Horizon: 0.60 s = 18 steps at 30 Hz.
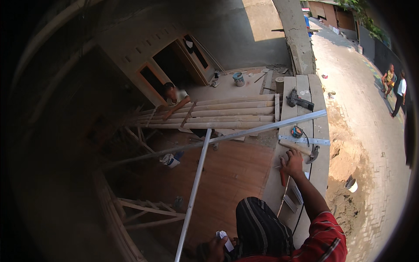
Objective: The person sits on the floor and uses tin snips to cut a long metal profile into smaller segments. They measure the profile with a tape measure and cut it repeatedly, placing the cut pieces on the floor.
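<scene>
Low in the view, my left hand (216, 249) is closed around a short, pale silvery piece (225, 239), whose exact kind I cannot make out. My right hand (293, 163) reaches forward over the plank ledge (321, 94), thumb and fingers apart and bent downward. Just beyond its fingers lies a claw hammer (313, 154), its wooden handle pointing left. A red-handled tool (283, 178) lies beside the wrist, partly hidden. Short metal channel pieces (290, 203) rest on the planks nearer to my knee.
A tape measure (297, 131), a flat metal strip (316, 141) and a cordless drill (299, 101) lie farther along the ledge. Long metal profiles (195, 187) cross over the tiled floor below. Another person (176, 97) leans on bamboo poles (238, 112). A paved lane runs at right.
</scene>
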Tool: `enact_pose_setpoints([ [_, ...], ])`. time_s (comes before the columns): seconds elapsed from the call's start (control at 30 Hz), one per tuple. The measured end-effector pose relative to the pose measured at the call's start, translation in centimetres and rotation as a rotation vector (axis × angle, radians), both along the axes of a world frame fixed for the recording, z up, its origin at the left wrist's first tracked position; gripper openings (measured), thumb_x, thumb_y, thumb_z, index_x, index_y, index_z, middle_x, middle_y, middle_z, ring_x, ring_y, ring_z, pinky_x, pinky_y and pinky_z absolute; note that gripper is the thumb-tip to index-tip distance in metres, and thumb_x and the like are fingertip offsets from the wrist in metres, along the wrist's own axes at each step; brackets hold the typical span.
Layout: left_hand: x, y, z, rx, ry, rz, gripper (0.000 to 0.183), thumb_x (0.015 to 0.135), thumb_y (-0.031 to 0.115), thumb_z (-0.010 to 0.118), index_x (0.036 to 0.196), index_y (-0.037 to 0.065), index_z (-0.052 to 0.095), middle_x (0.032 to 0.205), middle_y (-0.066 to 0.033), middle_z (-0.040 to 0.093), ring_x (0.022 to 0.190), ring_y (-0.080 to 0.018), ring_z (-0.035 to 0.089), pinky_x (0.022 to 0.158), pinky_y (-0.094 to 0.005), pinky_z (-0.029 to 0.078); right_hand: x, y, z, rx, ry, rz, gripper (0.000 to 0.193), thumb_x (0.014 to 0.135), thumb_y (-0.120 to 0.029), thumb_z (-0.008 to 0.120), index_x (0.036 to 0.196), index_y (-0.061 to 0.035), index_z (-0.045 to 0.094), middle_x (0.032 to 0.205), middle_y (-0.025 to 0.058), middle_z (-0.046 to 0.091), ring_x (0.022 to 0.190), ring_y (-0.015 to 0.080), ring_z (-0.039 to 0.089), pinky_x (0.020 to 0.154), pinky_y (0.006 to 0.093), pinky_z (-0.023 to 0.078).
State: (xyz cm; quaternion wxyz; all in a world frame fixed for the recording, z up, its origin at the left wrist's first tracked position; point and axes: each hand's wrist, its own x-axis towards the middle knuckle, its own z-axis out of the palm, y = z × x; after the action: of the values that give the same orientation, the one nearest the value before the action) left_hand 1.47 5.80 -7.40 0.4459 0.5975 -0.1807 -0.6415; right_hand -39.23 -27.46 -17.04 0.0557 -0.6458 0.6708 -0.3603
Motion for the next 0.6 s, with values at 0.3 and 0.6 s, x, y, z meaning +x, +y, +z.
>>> enact_pose_setpoints([
  [0.3, -1.5, -0.7, -1.6, -0.022, -0.059, -0.025, 0.027, 0.096, 0.012, 0.077, 0.115, 0.004, 0.059, 0.098, -0.0089, 0.069, 0.089, -0.0208, 0.070, 0.085, -0.0372, 0.058, -7.3, -11.7, 1.1, 0.205, -0.007, -0.324, 0.076, 0.088, -0.035, 0.084, 0.145, -0.0007, 0.048, 0.139, 0.0219, 0.056, 0.136, 0.0429, 0.051, 0.110, 0.0522, 0.050],
  [0.6, -1.9, 0.2, -3.0, -0.039, -0.053, -0.103, 0.035, 0.091, 0.006, 0.084, 0.113, 0.008, 0.057, 0.096, -0.0056, 0.068, 0.088, -0.0177, 0.070, 0.082, -0.0349, 0.057, -10.7, -16.1, -2.6, 0.417, 0.189, -0.263, 0.052, 0.092, -0.029, 0.076, 0.134, -0.0081, 0.055, 0.130, 0.0176, 0.063, 0.121, 0.0408, 0.061, 0.097, 0.0585, 0.053],
])
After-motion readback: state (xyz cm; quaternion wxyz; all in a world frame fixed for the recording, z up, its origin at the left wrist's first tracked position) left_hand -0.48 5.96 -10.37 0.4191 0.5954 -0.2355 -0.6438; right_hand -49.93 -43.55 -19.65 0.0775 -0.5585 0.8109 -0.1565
